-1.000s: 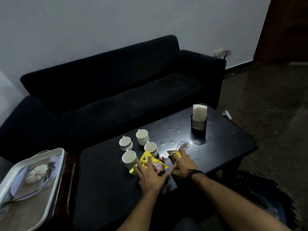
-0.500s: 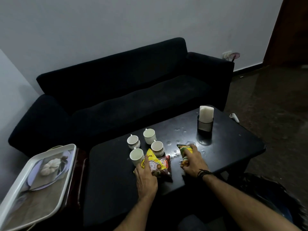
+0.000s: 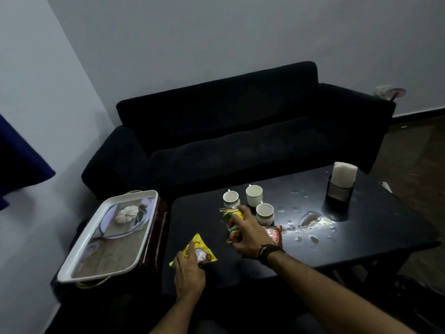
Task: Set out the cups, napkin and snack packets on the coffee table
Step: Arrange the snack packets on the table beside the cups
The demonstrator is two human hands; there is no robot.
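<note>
We see our left hand (image 3: 189, 273) lying palm-down at the near left corner of the glossy black rectangular coffee table (image 3: 361, 239), its fingers spread flat and pressing on a yellow crinkled snack packet (image 3: 198, 250) that lies on the table top. Our right hand (image 3: 248, 231), with a dark cord band at the wrist, is curled around a green and yellow snack packet (image 3: 230, 219), gripping it just in front of the cups. A red snack packet (image 3: 273, 233) lies flat on the table, partly hidden under the right hand's outer edge.

Three small white ceramic cups show beyond that hand: the left cup (image 3: 230, 199) just past the green packet's far end, the back cup (image 3: 254, 195) beside it, and the right cup (image 3: 264, 213) just beside the right hand. If there is a fourth cup behind the hand, we cannot tell.

A white folded napkin stack (image 3: 344, 174) stands upright in a dark round holder (image 3: 339, 192) at the far right of the table, well apart from the cups. Spilled wet patches (image 3: 310, 219) glisten on the table between the cups and the holder.

A white rectangular tray with a printed picture (image 3: 106, 239) rests on a dark wooden side stand to the left of the table, and a black fabric sofa (image 3: 240, 131) sits beyond it against the grey wall.
</note>
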